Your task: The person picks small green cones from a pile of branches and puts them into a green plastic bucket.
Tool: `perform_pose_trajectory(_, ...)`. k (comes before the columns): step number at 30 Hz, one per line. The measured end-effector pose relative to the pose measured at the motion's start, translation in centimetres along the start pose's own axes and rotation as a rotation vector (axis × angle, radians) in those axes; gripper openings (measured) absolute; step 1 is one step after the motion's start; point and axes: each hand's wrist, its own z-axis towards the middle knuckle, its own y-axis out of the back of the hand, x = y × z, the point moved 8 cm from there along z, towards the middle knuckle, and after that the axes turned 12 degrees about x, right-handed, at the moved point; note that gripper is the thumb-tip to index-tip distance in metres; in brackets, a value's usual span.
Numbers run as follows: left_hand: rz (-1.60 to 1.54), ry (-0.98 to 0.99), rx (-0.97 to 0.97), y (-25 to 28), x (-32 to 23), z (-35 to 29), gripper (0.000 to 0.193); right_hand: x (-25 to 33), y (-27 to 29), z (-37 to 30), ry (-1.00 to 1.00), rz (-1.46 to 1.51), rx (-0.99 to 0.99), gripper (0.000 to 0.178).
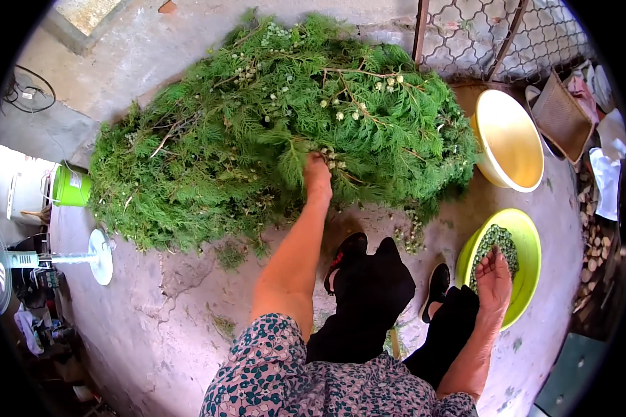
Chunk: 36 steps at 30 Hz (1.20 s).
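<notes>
A big heap of green conifer branches point(215, 139) bearing pale round cones point(341, 115) lies on the floor in front of me. My left hand point(318, 177) reaches to its near side, fingers closed around a leafy conifer sprig point(293, 156); the fingertips are partly hidden by foliage. On my right stands a lime-green basin point(528, 229) holding many small green cones point(502, 240). Over its near part is my right hand point(494, 281), palm up, with fingers loosely bent and nothing visible in them.
Beyond the lime basin sits a pale yellow basin point(485, 139), near a woven basket point(563, 115) and stacked firewood point(591, 267). At left are a standing fan point(100, 257) and a bright green bucket point(71, 186). A metal lattice point(466, 35) borders the heap's far right.
</notes>
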Motion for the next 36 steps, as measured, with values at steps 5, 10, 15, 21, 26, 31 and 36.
perform_pose_trajectory(5,0.036,-0.078,-0.015,2.8,-1.0,2.0,0.014,-0.2,-0.2,0.2,-0.014,-0.013,-0.029,0.022)
perform_pose_trajectory(10,-0.188,-0.177,0.187,5.5,-4.7,2.3,0.033,-0.1,-0.2,0.3,-0.011,-0.031,-0.031,0.024)
perform_pose_trajectory(15,0.011,-0.365,-0.112,10.2,-13.8,0.5,0.019,0.0,-0.7,0.4,-0.008,-0.045,-0.021,0.023)
perform_pose_trajectory(21,0.998,-0.761,-0.289,9.9,-25.5,7.4,0.022,0.5,-1.4,0.0,-0.018,-0.098,-0.031,0.024)
perform_pose_trajectory(26,1.721,-0.490,-0.188,5.4,-24.0,13.4,0.056,0.9,0.0,-0.1,-0.021,-0.166,-0.058,0.026)
perform_pose_trajectory(31,1.894,0.049,-0.015,4.5,-20.2,11.8,0.081,1.3,0.8,-0.9,0.006,-0.159,-0.083,0.025)
perform_pose_trajectory(36,1.744,-0.341,-0.032,4.2,-19.4,10.6,0.072,0.7,-0.2,-0.6,-0.020,-0.151,-0.044,0.024)
